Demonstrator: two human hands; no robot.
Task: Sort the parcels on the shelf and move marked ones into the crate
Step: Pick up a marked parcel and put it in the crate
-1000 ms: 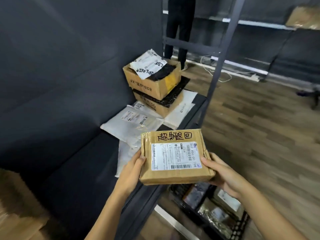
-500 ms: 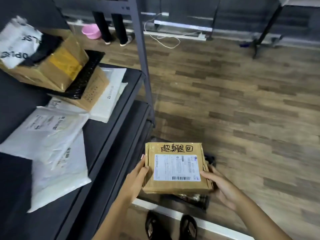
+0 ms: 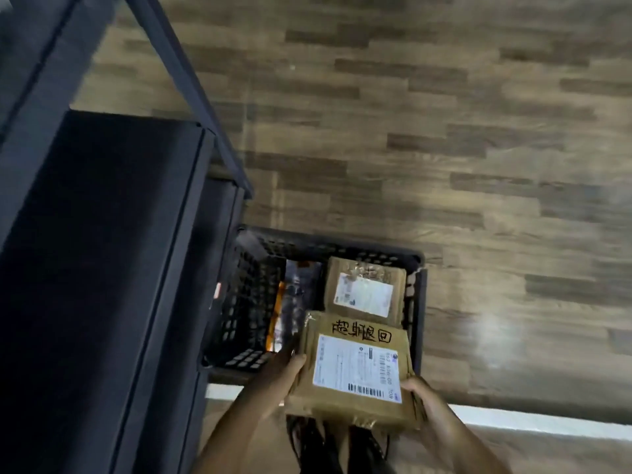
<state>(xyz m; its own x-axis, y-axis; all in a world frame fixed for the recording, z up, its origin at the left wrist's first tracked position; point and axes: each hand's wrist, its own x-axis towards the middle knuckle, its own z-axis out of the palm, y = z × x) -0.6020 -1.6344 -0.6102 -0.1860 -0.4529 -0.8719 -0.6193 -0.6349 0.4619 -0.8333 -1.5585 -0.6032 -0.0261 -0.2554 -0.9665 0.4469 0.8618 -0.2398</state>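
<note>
A flat brown cardboard parcel with black handwritten marks and a white shipping label hangs above the near end of a black perforated crate on the floor. My left hand grips its left edge and my right hand grips its right near corner. Inside the crate lie another brown box with a white label and a dark shiny packet beside it.
The dark shelf unit fills the left side, its metal upright slanting up from the crate's far corner. Wood-pattern floor spreads to the right. A white strip crosses the floor near my dark shoes.
The view has swung from the shelf down to the floor. Both hands have carried the marked parcel away from the shelf and lowered it over the crate.
</note>
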